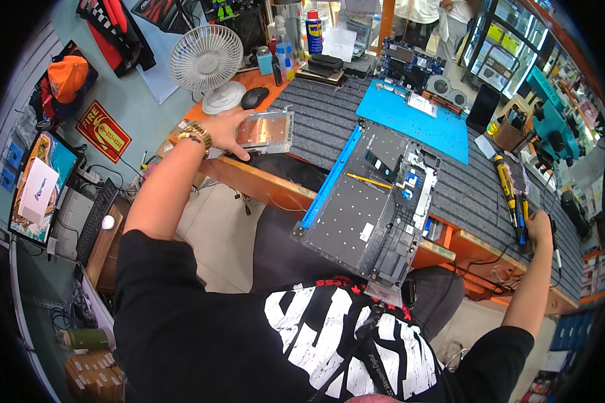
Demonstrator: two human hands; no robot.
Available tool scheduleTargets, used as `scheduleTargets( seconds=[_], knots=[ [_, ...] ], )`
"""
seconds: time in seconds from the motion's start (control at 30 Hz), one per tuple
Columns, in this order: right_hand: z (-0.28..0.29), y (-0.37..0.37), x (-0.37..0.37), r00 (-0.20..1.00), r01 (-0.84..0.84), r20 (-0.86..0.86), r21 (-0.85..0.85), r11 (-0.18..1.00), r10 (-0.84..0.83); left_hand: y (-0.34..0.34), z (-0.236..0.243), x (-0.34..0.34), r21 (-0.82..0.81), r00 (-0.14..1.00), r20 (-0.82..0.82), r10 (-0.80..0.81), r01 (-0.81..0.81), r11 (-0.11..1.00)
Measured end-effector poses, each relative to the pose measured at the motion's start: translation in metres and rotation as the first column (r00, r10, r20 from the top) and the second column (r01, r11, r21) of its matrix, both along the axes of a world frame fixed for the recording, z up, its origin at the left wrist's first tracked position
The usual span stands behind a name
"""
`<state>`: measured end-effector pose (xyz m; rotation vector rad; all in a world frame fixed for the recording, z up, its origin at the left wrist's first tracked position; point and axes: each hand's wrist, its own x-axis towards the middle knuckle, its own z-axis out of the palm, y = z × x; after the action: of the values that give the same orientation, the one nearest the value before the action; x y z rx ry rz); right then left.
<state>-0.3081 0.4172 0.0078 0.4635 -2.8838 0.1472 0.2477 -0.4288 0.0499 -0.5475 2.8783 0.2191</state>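
Note:
My left hand [227,133], with a gold bracelet at the wrist, grips the left end of a copper-coloured panel in a pale metal frame [267,131]. Its thumb and fingers span the panel at the bench's near edge. At the right, my right hand [539,228] has its fingers curled beside several hand tools, including a yellow-and-black one [504,180] and a blue-handled one [521,225]. What its fingers hold is hidden. Between the hands, an opened laptop chassis [346,221] leans over the bench edge toward my lap, with a yellow stick [370,181] lying on it.
A blue mat [410,117] lies behind the chassis, with a circuit board and fan assembly [444,91] at its far edge. A desk fan [207,60] and black mouse [254,98] stand at the far left. A black phone [484,107] leans at the right.

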Motion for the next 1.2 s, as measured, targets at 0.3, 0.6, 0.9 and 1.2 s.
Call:
scheduleTargets(
  seconds=[0.3, 0.6, 0.9, 1.2],
  knots=[
    [0.038, 0.013, -0.003, 0.992, -0.063, -0.113, -0.118, 0.991, 0.050, -0.023, -0.016, -0.015, -0.171, 0.994, 0.103, -0.046, 0.063, 0.983],
    [0.086, 0.089, 0.023, 0.953, -0.299, -0.183, -0.708, 0.639, 0.243, 0.004, 0.004, -0.025, -0.124, 0.987, -0.014, -0.158, 0.155, 0.980],
    [0.056, 0.103, 0.172, 0.995, 0.097, 0.094, -0.990, -0.105, 0.029, 0.053, 0.155, -0.030, 0.163, 0.882, -0.455, -0.127, 0.223, 0.961],
    [0.072, 0.082, 0.299, 0.980, -0.181, -0.197, -0.945, -0.273, 0.033, 0.235, 0.228, -0.188, 0.603, 0.600, -0.797, -0.069, 0.796, -0.053]
  ],
)
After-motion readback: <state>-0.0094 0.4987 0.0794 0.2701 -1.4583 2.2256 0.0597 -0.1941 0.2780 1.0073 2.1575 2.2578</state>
